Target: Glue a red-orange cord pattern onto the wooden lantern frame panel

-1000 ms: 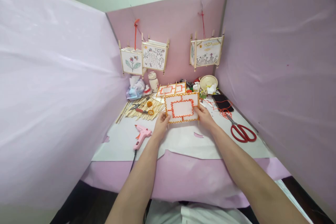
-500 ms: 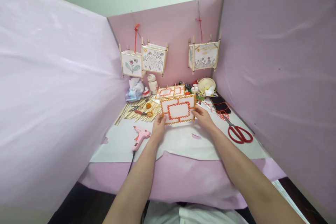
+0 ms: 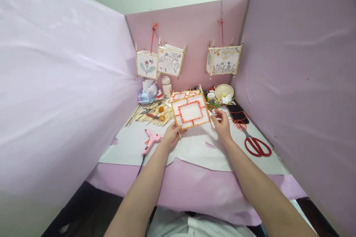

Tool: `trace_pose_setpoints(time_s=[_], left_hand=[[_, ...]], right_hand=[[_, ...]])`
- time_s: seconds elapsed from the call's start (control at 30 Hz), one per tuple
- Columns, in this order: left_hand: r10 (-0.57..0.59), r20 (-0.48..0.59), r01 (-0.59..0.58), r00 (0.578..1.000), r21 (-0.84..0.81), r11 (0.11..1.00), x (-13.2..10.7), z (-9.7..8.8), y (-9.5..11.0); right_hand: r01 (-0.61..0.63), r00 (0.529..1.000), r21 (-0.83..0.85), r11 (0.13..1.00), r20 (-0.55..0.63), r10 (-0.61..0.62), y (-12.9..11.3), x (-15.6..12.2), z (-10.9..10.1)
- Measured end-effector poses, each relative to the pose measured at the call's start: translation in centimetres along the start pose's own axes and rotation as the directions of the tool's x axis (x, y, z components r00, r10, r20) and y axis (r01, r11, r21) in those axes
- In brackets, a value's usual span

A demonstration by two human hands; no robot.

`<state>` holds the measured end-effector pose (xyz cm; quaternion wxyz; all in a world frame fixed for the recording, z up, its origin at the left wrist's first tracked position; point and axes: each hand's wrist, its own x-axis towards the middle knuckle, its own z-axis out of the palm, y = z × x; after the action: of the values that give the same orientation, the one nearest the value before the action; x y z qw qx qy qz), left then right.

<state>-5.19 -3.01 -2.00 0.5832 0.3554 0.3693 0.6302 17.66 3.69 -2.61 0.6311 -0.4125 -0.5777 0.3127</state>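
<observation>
My left hand grips the lower left corner of a white lantern panel, its thumb on the front and the other fingers behind. Wavy yellow trim edges the panel, and a wavy orange-red rectangle decorates its middle. Thin sticks jut out at its corners. The panel is raised above the table and tilted, right side higher. My right hand hovers just beside its right edge, fingers bent and apart, apparently off the panel. Behind it lies a similar trimmed panel piece, mostly covered.
A pink glue gun lies left of my left hand. Red-handled scissors, tangled red cord and a black phone are at right. Bamboo sticks and pliers lie back left. Paper lanterns hang behind.
The panel has tilted, its right side rising. My right hand has come off its right edge and moved slightly right, while my left hand keeps its hold. The camera view has shifted slightly.
</observation>
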Motion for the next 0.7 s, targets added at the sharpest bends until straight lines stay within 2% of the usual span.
trace_pose_setpoints(time_s=[0.07, 0.1, 0.17, 0.23, 0.3, 0.37, 0.43, 0.57, 0.63, 0.7], left_hand=[[-0.006, -0.025, 0.004, 1.0, -0.087, 0.996, -0.1, 0.4, 0.2], [-0.008, -0.038, 0.003, 0.999, -0.127, 0.992, -0.1, 0.6, 0.2], [-0.013, -0.068, 0.0, 0.998, -0.197, 0.98, -0.1, 0.7, 0.3], [-0.022, -0.099, -0.004, 0.995, -0.254, 0.967, 0.0, 0.6, 0.2], [-0.034, -0.12, -0.003, 0.992, -0.298, 0.954, 0.2, 0.5, 0.2], [-0.045, -0.128, -0.001, 0.991, -0.334, 0.943, 0.3, 0.5, 0.1], [-0.049, -0.125, 0.0, 0.991, -0.363, 0.932, 0.2, 0.7, 0.1], [-0.051, -0.084, 0.014, 0.995, -0.392, 0.92, -0.2, 1.6, -0.1], [-0.051, -0.063, 0.022, 0.997, -0.395, 0.919, -0.5, 2.0, -0.4], [-0.046, -0.05, 0.022, 0.998, -0.394, 0.919, -0.6, 2.4, -0.6]], right_hand=[[0.048, 0.994, -0.044, 0.998, -0.1, -0.052, -0.9, -1.0, 0.6], [0.071, 0.992, -0.041, 0.997, -0.099, -0.074, -1.4, -1.6, 1.0], [0.071, 0.997, 0.049, 0.996, -0.011, -0.071, -2.1, -2.8, 2.0], [-0.026, 0.998, 0.159, 0.987, 0.054, 0.018, -2.5, -3.6, 2.9], [-0.17, 0.984, 0.195, 0.966, 0.075, 0.158, -2.6, -4.0, 3.5], [-0.277, 0.959, 0.167, 0.946, 0.108, 0.262, -2.5, -4.1, 3.8], [-0.326, 0.931, 0.117, 0.938, 0.211, 0.297, -2.7, -4.3, 4.0], [-0.337, 0.831, 0.036, 0.941, 0.482, 0.279, -3.7, -5.5, 4.9], [-0.322, 0.79, 0.014, 0.947, 0.555, 0.261, -4.2, -6.1, 5.4], [-0.308, 0.776, -0.005, 0.951, 0.577, 0.254, -4.3, -6.4, 5.7]])
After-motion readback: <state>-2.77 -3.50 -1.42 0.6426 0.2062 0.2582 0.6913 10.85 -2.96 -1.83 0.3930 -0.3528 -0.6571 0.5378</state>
